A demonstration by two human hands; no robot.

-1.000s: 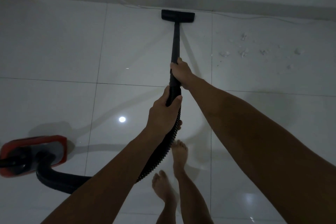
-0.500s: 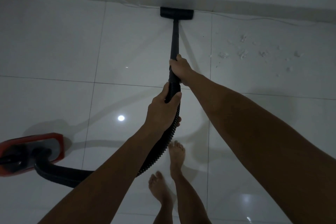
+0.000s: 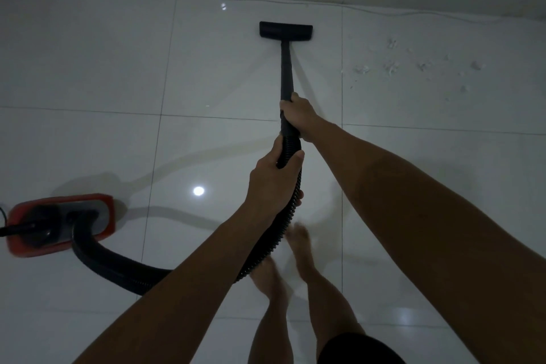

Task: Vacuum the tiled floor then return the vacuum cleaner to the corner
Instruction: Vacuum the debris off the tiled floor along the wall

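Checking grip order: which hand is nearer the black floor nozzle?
Right. The right hand grips the wand closer to the floor nozzle; the left hand holds the hose behind it.

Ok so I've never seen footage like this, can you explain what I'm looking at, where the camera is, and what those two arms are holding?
The camera is worn on a person's head, looking down and forward, so the arms reaching in from the bottom are the wearer's own. The right hand grips the black wand further forward; the left hand holds it lower, where the ribbed hose joins. The wand ends in a flat black floor nozzle resting on the glossy white tiled floor, a little short of the wall. The hose curves back to the red vacuum cleaner at the left. White scraps of debris lie to the right of the nozzle, not yet picked up. The person's bare feet show below, blurred.
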